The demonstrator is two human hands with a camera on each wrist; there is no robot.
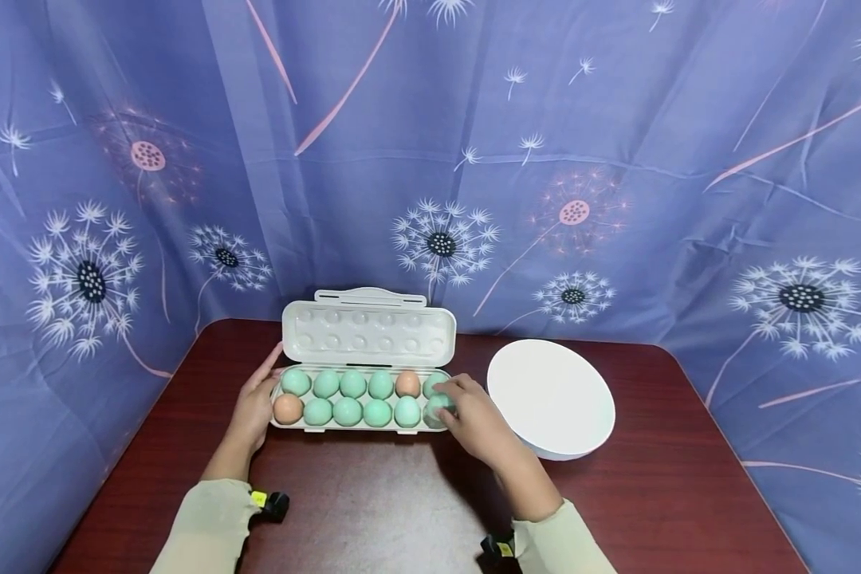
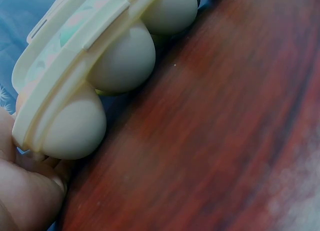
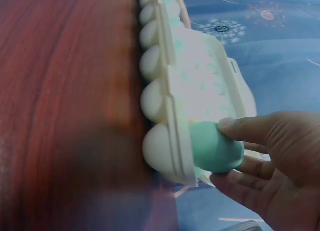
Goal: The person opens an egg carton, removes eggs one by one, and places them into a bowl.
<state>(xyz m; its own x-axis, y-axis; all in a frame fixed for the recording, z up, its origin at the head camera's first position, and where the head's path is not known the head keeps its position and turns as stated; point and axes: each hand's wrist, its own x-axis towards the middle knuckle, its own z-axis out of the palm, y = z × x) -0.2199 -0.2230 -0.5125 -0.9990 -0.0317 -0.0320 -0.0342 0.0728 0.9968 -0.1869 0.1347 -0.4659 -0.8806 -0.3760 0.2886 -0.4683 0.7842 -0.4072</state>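
A white plastic egg carton (image 1: 308,430) with its lid (image 1: 368,333) raised lies across the table, two rows of eggs inside. Most are pale green, like the egg (image 1: 347,411) in the front row; one brown egg (image 1: 288,409) sits front left and another brown egg (image 1: 407,383) in the back row. My left hand (image 1: 253,410) grips the carton's left end, part of its fingers hidden behind the end cup (image 2: 75,123). At the right end, my right hand (image 1: 473,414) pinches a green egg (image 3: 215,147) between thumb and fingers, over the front corner cup.
A large white bowl (image 1: 551,397) stands right of the carton, close to my right forearm. The dark red wooden table (image 1: 359,502) runs back to a blue dandelion-patterned curtain (image 1: 359,199), which also hangs along both sides.
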